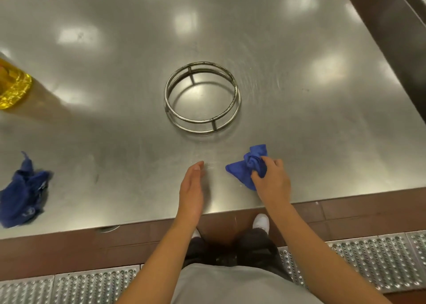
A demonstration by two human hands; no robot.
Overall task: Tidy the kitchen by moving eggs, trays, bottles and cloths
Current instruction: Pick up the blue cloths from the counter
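Observation:
A bright blue cloth (pixel 244 168) lies bunched on the steel table (pixel 115 130) near its front edge. My right hand (pixel 270 179) grips this cloth from the right, fingers curled into its folds. My left hand (pixel 191 188) hovers a little to the left of it, fingers straight, palm facing right, holding nothing. A second, darker blue cloth (pixel 22 193) lies crumpled at the table's front left. At the left edge stands a bottle of yellow oil (pixel 12 85), only partly in view.
A round metal ring stand (pixel 202 97) sits in the middle of the table, just beyond the hands. The table's front edge runs above a brown tiled floor with perforated metal grates (pixel 368 264). A dark ledge (pixel 391 26) borders the table's right side.

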